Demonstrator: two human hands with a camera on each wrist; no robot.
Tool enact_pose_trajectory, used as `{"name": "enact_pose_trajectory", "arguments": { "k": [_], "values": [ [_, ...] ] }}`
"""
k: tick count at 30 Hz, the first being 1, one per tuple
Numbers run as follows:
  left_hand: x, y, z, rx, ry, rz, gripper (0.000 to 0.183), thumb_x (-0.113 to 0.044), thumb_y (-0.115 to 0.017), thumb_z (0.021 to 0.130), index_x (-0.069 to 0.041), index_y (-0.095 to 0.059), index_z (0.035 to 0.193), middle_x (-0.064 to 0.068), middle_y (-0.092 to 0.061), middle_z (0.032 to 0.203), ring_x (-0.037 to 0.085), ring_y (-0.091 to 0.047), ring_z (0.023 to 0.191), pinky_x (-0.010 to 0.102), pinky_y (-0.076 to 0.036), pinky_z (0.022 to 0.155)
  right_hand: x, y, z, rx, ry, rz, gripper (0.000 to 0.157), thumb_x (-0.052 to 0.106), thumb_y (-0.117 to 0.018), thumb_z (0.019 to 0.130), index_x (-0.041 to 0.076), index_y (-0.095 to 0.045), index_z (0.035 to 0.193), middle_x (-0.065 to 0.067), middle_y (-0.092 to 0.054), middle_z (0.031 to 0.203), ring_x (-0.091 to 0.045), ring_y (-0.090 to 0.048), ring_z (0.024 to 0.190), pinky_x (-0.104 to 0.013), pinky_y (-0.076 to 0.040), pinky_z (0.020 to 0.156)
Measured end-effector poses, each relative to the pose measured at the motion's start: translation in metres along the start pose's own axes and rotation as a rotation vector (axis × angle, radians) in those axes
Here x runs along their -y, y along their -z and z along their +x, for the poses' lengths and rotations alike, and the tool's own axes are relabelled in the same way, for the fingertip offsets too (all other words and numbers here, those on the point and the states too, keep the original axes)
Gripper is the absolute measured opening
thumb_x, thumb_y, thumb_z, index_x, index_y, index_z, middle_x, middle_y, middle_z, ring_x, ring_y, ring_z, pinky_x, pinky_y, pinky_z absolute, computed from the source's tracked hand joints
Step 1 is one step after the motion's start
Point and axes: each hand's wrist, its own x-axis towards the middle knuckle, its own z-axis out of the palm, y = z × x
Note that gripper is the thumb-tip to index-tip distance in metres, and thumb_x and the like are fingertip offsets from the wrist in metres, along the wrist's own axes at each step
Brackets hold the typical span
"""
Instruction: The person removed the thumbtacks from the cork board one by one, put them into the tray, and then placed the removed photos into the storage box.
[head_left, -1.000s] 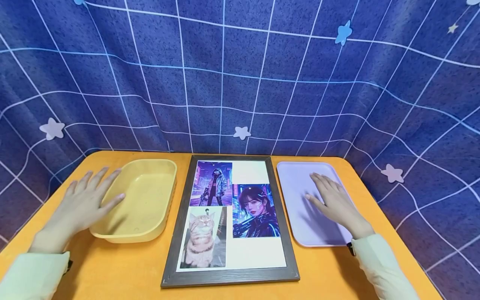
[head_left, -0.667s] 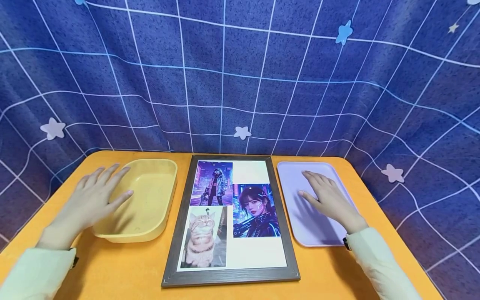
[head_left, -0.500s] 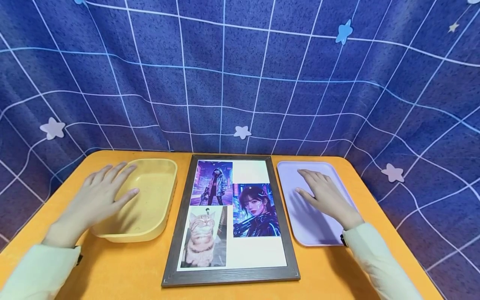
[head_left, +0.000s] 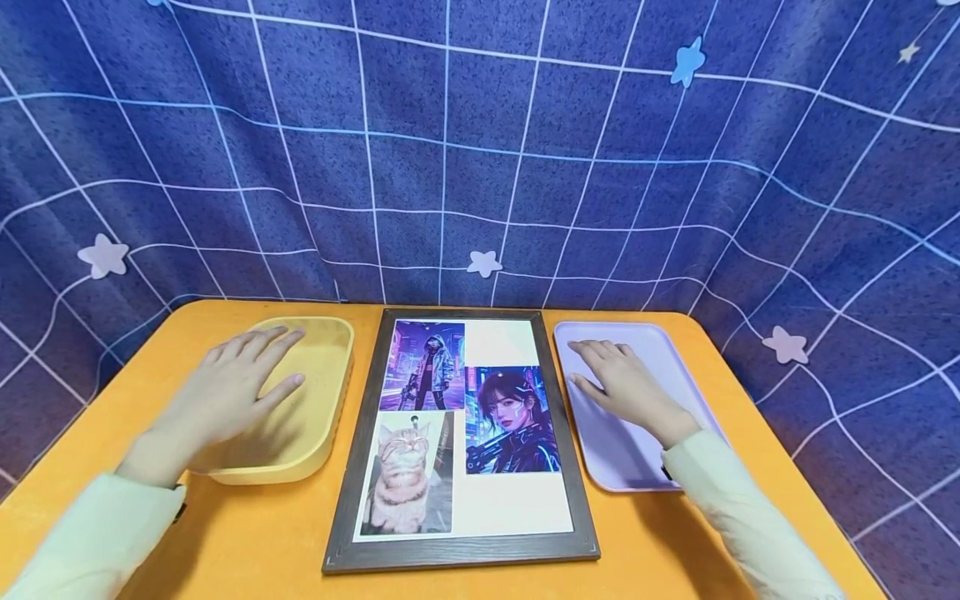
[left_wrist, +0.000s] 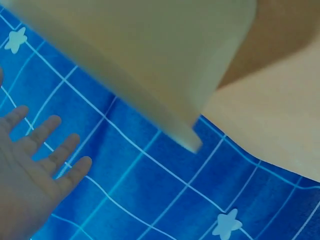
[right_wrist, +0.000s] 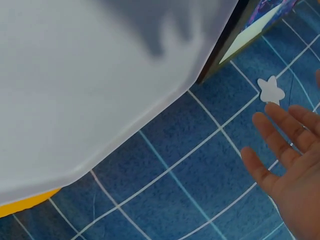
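My left hand (head_left: 228, 387) hovers palm down over the yellow basin (head_left: 311, 417), fingers spread and holding nothing. In the left wrist view, the same hand (left_wrist: 37, 172) shows its straight fingers, with the basin's blurred wall (left_wrist: 150, 65) close by. Over the left part of the purple tray (head_left: 652, 467) is my right hand (head_left: 626, 385), its fingers extended and nothing in its grasp. A shadow of that hand falls on the tray surface (right_wrist: 75, 100) in the right wrist view. Between the hands lies a dark picture frame (head_left: 465, 554) with pictures on a white sheet.
The three pictures in the frame are a hooded figure (head_left: 427, 367), a dark-haired character (head_left: 512, 421) and a cat (head_left: 405, 475). All of it rests on an orange table (head_left: 247, 533). Behind hangs a blue gridded curtain (head_left: 480, 192) with star shapes.
Both hands have moved inward toward the picture frame, the left one rightward over the basin and the right one leftward over the tray. The basin, tray and frame have stayed in place.
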Motion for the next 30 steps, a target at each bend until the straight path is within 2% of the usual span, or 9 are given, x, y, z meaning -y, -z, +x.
{"name": "enact_pose_trajectory", "arguments": {
  "k": [8,17,23,30],
  "values": [
    [-0.016,-0.004,0.007,-0.017,-0.07,0.0,0.059,-0.043,-0.052,0.089,-0.017,-0.036,0.139,0.012,-0.046,0.134,0.038,-0.039,0.121,0.054,-0.027,0.099,0.007,-0.007,0.009,-0.002,0.063,-0.035,0.045,0.029,-0.056,0.089,0.005,-0.051,0.126,-0.013,-0.058,0.12,-0.03,-0.053,0.112,-0.05,-0.04,0.092],
    [-0.037,-0.009,0.016,-0.025,-0.141,0.022,0.055,-0.042,-0.054,0.088,-0.017,-0.043,0.135,0.01,-0.05,0.129,0.036,-0.045,0.117,0.054,-0.034,0.093,0.015,-0.014,0.019,0.003,0.101,-0.038,0.044,0.029,-0.058,0.088,0.005,-0.052,0.125,-0.011,-0.06,0.115,-0.028,-0.056,0.106,-0.047,-0.042,0.089],
    [-0.052,-0.011,0.023,-0.004,-0.202,0.03,0.054,-0.043,-0.054,0.088,-0.016,-0.044,0.134,0.009,-0.052,0.126,0.033,-0.047,0.116,0.053,-0.036,0.094,0.019,-0.022,0.027,-0.004,0.152,-0.035,0.04,0.023,-0.063,0.085,0.005,-0.056,0.12,-0.009,-0.062,0.11,-0.025,-0.058,0.102,-0.044,-0.045,0.085],
    [-0.071,-0.011,0.032,0.019,-0.272,0.011,0.054,-0.045,-0.052,0.089,-0.017,-0.044,0.134,0.009,-0.053,0.125,0.031,-0.047,0.116,0.05,-0.038,0.093,0.025,-0.029,0.035,0.026,0.195,-0.048,0.033,0.023,-0.062,0.087,0.007,-0.056,0.115,-0.005,-0.062,0.103,-0.021,-0.059,0.096,-0.042,-0.047,0.083]
  ]
}}
